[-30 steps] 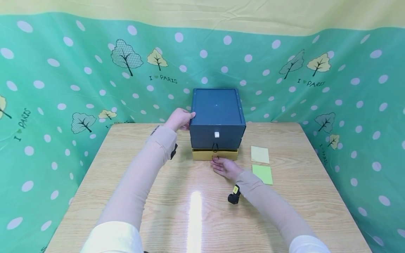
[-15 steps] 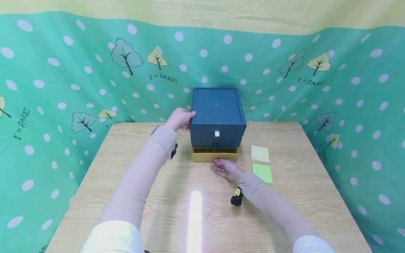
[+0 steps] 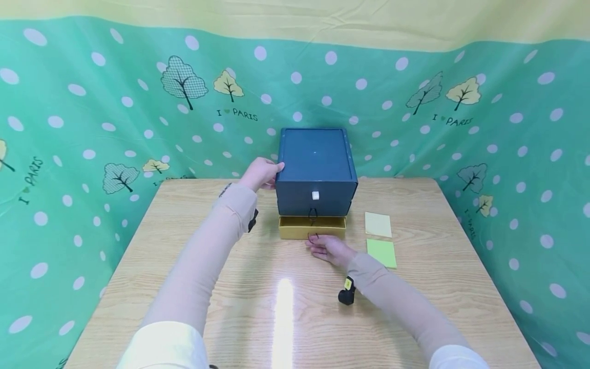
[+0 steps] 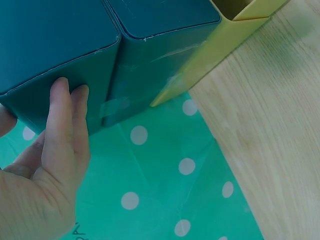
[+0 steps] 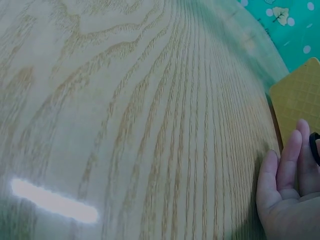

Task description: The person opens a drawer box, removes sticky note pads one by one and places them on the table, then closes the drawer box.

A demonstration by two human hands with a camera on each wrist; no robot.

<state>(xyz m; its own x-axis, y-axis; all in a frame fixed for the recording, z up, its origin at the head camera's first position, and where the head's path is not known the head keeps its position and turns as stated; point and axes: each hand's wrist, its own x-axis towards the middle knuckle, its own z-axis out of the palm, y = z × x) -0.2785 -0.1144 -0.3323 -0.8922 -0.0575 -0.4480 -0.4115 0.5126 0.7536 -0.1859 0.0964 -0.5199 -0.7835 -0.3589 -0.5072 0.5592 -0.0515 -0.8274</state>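
Note:
A dark blue stacked drawer box (image 3: 317, 155) stands at the back middle of the table. On its upper front is a white knob (image 3: 315, 195), with a black loop lower down. From the bottom sticks out a yellow drawer (image 3: 288, 233), its inside partly showing. My left hand (image 3: 261, 173) rests on the box's upper left corner, thumb on top; the left wrist view shows straight fingers (image 4: 61, 112) against its side. My right hand (image 3: 333, 249) holds the thin black loop (image 5: 315, 148) on the yellow drawer's front, palm turned up; the thumb is hidden in the right wrist view.
Right of the box lie a pale yellow sticky note pad (image 3: 378, 225) and a bright green one (image 3: 381, 253). A polka-dot curtain (image 3: 221, 133) hangs right behind the wooden table (image 3: 193, 297). A light glares off the tabletop.
The yellow drawer has slid a little further out toward me, showing more of its inside. My right hand has moved nearer with it; my left hand stays on the blue box.

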